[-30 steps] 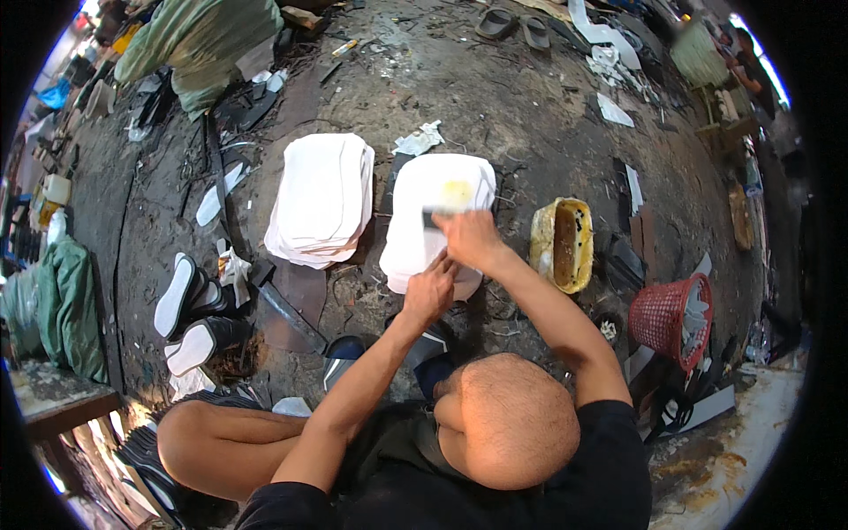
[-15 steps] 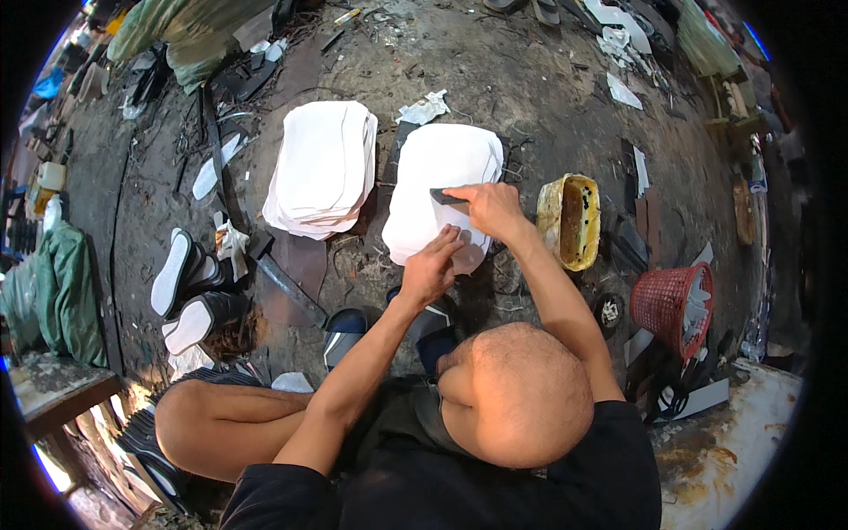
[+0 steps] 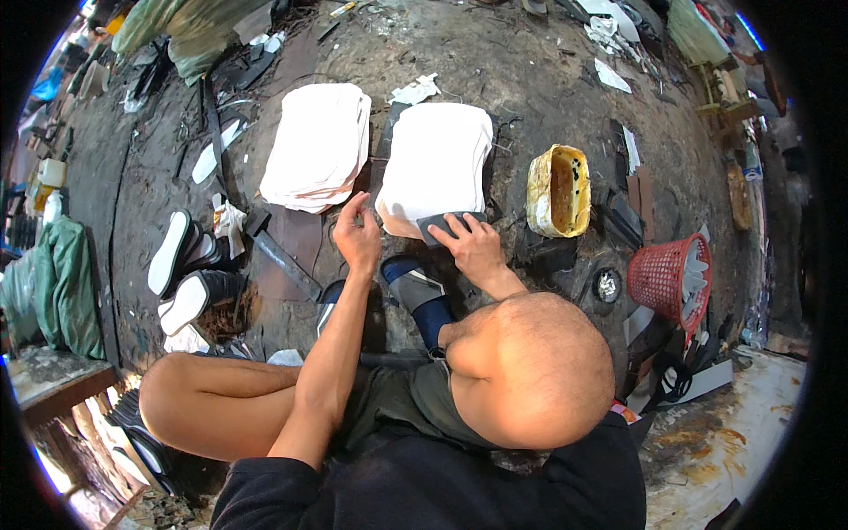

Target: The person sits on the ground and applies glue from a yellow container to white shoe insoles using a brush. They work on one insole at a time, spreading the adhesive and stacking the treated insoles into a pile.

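Note:
My right hand presses a dark flat scraper-like piece against the near edge of the right stack of white sheets. Its fingers lie spread over that piece. My left hand hovers between the two stacks, close to the near corner of the left stack of white sheets. Its fingers are loosely curled and apart, with nothing visible in them. To the right of the right stack stands a yellow, open-topped container with brownish residue inside.
A hammer lies left of my feet, near white-soled shoes. On the right are a red basket with scraps and a small round dish of white bits. Scraps and a white cut-out litter the dark ground.
My right hand has drawn the dark piece from mid-stack toward me to the near edge. My left hand has lifted off the right stack and moved left. The view has shifted slightly.

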A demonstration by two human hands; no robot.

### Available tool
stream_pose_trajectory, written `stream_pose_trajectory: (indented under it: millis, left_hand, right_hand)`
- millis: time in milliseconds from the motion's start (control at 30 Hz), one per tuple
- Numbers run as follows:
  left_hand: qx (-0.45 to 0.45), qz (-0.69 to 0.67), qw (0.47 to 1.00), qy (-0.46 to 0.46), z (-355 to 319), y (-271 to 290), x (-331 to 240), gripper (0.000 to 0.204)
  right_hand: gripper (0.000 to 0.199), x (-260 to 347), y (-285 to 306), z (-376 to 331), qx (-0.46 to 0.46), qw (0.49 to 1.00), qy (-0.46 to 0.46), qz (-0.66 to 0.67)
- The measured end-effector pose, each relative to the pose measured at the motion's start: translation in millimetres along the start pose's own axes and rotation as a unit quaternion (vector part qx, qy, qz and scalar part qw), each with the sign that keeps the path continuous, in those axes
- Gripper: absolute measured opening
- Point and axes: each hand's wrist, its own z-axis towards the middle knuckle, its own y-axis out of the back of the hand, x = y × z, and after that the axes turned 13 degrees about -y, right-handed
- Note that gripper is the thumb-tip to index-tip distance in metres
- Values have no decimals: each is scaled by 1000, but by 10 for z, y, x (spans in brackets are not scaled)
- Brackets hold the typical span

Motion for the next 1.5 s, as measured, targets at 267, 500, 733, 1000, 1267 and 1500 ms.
stream_pose_trajectory:
  millis: [267,500,733,1000,1267,1500]
  left_hand:
    - [258,142,926,-235,223,-92,-232,48]
    - [592,236,617,-462,661,-743,-713,54]
    - [377,20,850,-367,1715,-705,-481,12]
    - [87,197,864,-456,2788,468,-1000,14]
    - [334,401,788,-327,1205,962,859,17]
    - [356,181,871,-287,-321,-260,-151,52]
  right_hand:
    - [31,-454,1206,143,-106,832,-202,506]
    - [31,-1018,1704,62,-282,725,-260,572]
    - [33,-969,1266,-2,-236,678,-324,616]
    - [36,-1098,1358,61,-285,678,-321,597]
    - [34,-971,994,526,-255,704,-251,613]
    - [38,-434,723,1501,-93,940,-193,264]
